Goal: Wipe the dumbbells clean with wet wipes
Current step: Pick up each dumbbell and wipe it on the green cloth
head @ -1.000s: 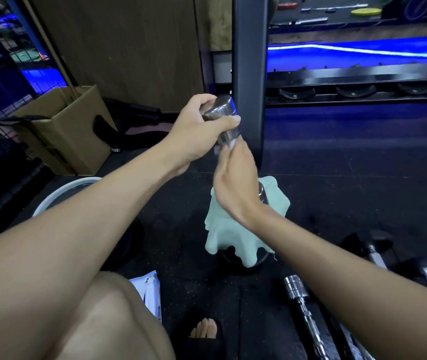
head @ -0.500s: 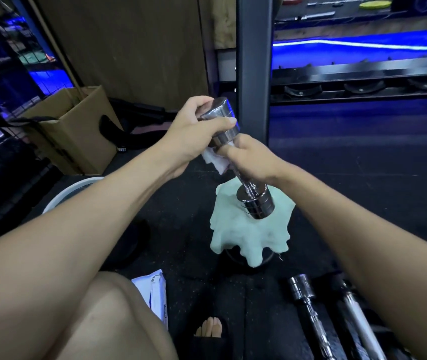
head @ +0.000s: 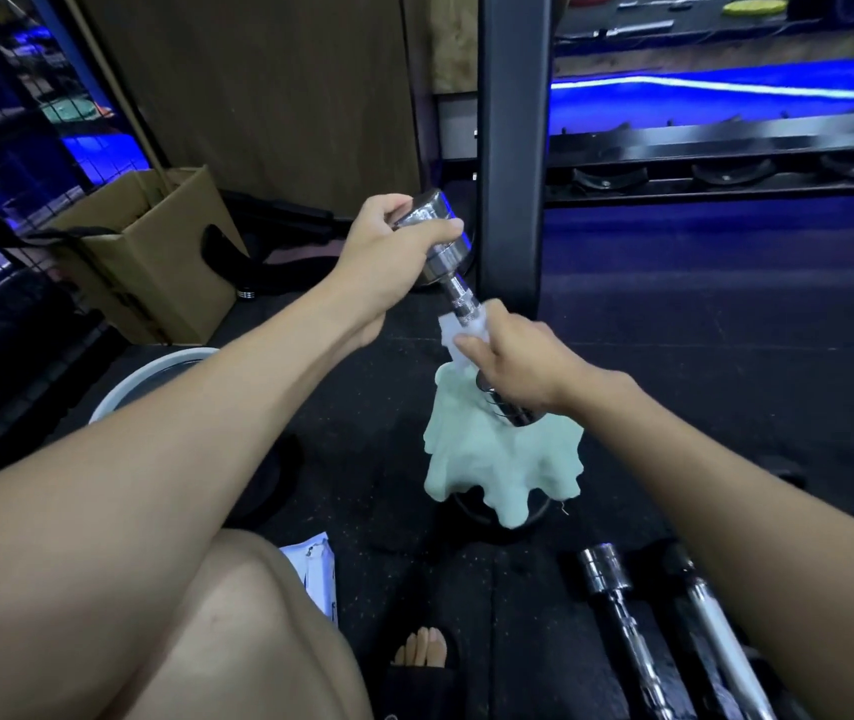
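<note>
A chrome dumbbell [head: 443, 254] is held tilted in mid-air, upper end to the left. My left hand [head: 388, 257] grips its upper head. My right hand [head: 515, 363] is wrapped round the handle with a white wet wipe [head: 453, 335] pinched against the metal; the lower head [head: 510, 410] shows just below my fingers. A pale green cloth [head: 497, 465] lies draped over a dark round object on the floor beneath. Two more chrome dumbbells [head: 612, 584] lie on the floor at the lower right. A wipes packet [head: 313, 569] peeks out beside my knee.
A black rack post [head: 513, 148] stands right behind the dumbbell. A cardboard box [head: 154, 257] sits at the left, a white basin [head: 154, 379] partly hidden under my left arm. Rack cradles [head: 726, 174] run along the back right. My foot [head: 422, 649] rests on the black rubber floor.
My right hand with the wipe has slid down the handle from near the upper head toward the lower head. The left hand keeps its hold on the upper head.
</note>
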